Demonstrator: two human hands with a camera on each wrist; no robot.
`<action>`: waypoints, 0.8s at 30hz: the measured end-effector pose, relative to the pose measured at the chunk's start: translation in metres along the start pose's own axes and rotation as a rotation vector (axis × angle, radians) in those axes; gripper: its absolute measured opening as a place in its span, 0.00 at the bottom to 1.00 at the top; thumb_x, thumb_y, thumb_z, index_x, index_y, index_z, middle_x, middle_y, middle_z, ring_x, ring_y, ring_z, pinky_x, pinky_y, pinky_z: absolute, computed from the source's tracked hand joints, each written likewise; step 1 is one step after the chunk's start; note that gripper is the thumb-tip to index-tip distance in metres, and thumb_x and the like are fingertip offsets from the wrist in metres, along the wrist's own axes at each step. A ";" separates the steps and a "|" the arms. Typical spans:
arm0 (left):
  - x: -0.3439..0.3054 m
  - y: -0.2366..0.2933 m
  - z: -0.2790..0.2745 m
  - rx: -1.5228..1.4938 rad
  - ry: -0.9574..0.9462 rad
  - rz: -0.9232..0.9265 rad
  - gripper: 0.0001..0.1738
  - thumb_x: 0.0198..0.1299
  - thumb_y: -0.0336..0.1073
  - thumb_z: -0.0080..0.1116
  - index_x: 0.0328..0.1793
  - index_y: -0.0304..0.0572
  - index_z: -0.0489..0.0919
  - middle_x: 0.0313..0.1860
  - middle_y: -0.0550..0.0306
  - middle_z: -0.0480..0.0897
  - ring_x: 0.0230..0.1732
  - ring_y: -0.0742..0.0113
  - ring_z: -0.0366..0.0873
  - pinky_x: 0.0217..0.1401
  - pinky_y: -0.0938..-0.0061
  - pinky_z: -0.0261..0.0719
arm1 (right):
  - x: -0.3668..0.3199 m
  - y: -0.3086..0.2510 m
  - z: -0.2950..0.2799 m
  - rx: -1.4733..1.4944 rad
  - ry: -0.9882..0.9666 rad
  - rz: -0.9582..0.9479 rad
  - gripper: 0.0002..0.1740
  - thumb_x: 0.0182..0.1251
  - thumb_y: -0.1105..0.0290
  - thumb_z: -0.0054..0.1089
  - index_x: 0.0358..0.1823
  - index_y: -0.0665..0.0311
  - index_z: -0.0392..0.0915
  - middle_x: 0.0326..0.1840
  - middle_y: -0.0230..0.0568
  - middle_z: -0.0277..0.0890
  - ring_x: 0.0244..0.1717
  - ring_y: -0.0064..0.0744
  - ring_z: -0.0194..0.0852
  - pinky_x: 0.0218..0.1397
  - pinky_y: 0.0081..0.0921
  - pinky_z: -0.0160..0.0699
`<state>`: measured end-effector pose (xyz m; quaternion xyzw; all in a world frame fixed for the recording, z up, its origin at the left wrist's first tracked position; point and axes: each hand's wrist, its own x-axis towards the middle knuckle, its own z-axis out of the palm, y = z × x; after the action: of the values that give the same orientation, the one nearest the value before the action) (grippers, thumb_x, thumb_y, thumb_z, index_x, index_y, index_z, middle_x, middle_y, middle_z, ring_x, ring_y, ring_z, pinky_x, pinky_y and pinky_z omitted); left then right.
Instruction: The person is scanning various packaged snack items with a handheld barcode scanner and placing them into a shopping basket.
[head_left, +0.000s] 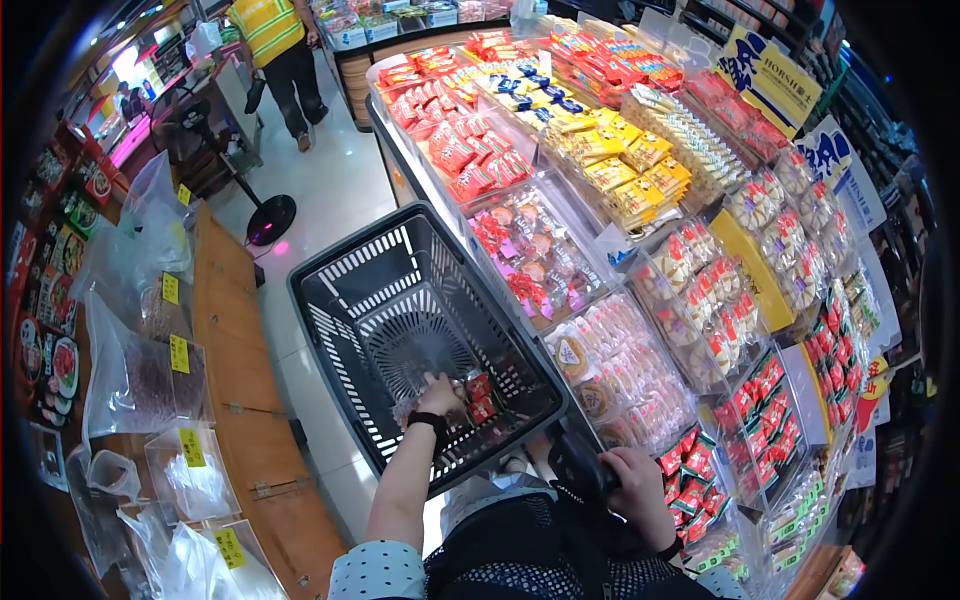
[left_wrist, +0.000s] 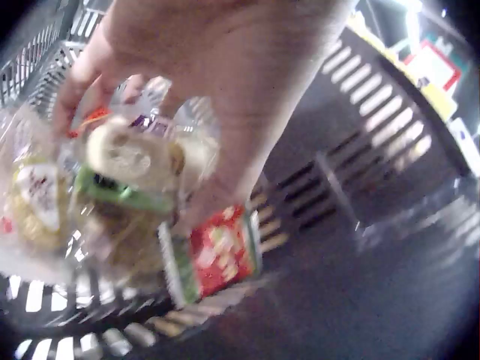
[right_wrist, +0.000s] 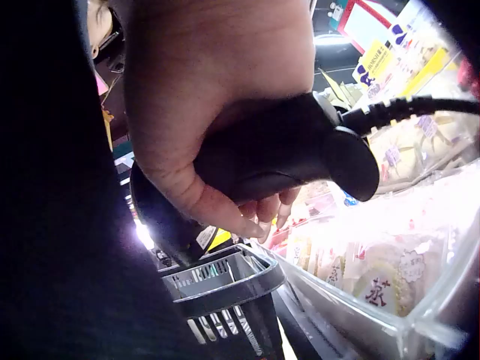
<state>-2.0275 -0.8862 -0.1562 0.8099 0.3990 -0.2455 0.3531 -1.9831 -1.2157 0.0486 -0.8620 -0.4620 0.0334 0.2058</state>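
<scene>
Holds a clear bag of wrapped snacks [left_wrist: 112,187] in the left hand [head_left: 438,395], fingers [left_wrist: 79,75] curled round its top. Hangs below those fingers, long axis roughly upright, low in the near corner of the one black basket [head_left: 330,258]; pieces inside too blurred to count. Just beside it, flat on the basket floor, two red packets [head_left: 481,398], one behind the other. Grips one black scanner [right_wrist: 300,161] in the right hand [head_left: 640,490], fingers wrapped round the handle. Long axis across the palm, cable end pointing toward the clear snack bin [right_wrist: 390,322].
</scene>
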 end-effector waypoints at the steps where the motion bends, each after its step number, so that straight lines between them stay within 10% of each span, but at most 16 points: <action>1: 0.004 -0.003 -0.007 -0.006 0.011 -0.001 0.53 0.25 0.40 0.71 0.64 0.40 0.59 0.66 0.37 0.54 0.61 0.35 0.60 0.61 0.55 0.65 | 0.002 -0.001 -0.002 -0.001 0.004 -0.012 0.24 0.33 0.74 0.61 0.41 0.60 0.74 0.38 0.39 0.73 0.40 0.41 0.73 0.42 0.34 0.72; 3: 0.011 -0.010 -0.021 -0.234 -0.031 0.057 0.55 0.23 0.40 0.71 0.65 0.39 0.58 0.65 0.32 0.55 0.62 0.34 0.60 0.62 0.64 0.66 | 0.005 -0.003 -0.008 0.041 0.026 -0.023 0.24 0.34 0.74 0.61 0.41 0.62 0.74 0.38 0.41 0.73 0.40 0.43 0.74 0.42 0.35 0.73; 6: -0.068 0.013 -0.070 -0.700 -0.032 0.437 0.59 0.28 0.33 0.72 0.70 0.37 0.49 0.52 0.45 0.72 0.58 0.60 0.66 0.53 0.68 0.68 | 0.009 -0.002 -0.013 0.127 0.088 -0.054 0.24 0.34 0.74 0.62 0.41 0.64 0.74 0.38 0.43 0.74 0.40 0.45 0.75 0.42 0.36 0.74; 11: -0.174 0.060 -0.076 -1.686 -0.240 1.013 0.64 0.27 0.25 0.71 0.73 0.41 0.43 0.71 0.45 0.51 0.71 0.52 0.50 0.73 0.63 0.46 | 0.007 -0.002 -0.016 0.311 0.214 -0.071 0.24 0.37 0.75 0.63 0.43 0.67 0.74 0.39 0.47 0.76 0.41 0.47 0.76 0.44 0.34 0.74; 12: -0.180 0.062 -0.067 -1.935 -0.352 0.899 0.63 0.27 0.24 0.71 0.72 0.39 0.44 0.72 0.45 0.48 0.73 0.48 0.46 0.73 0.59 0.45 | 0.004 -0.004 -0.017 0.379 0.227 -0.056 0.23 0.39 0.76 0.63 0.44 0.68 0.74 0.40 0.48 0.76 0.41 0.47 0.76 0.45 0.32 0.74; 24: -0.219 0.101 -0.038 -1.382 -0.459 1.082 0.60 0.30 0.14 0.67 0.72 0.43 0.46 0.72 0.53 0.51 0.73 0.59 0.47 0.72 0.58 0.51 | -0.026 0.003 -0.023 0.780 0.136 0.105 0.26 0.44 0.74 0.63 0.49 0.67 0.72 0.42 0.48 0.77 0.43 0.42 0.78 0.46 0.29 0.73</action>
<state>-2.0633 -1.0040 0.0546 0.4257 -0.0577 0.0927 0.8982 -1.9902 -1.2460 0.0648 -0.7418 -0.3554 0.1596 0.5458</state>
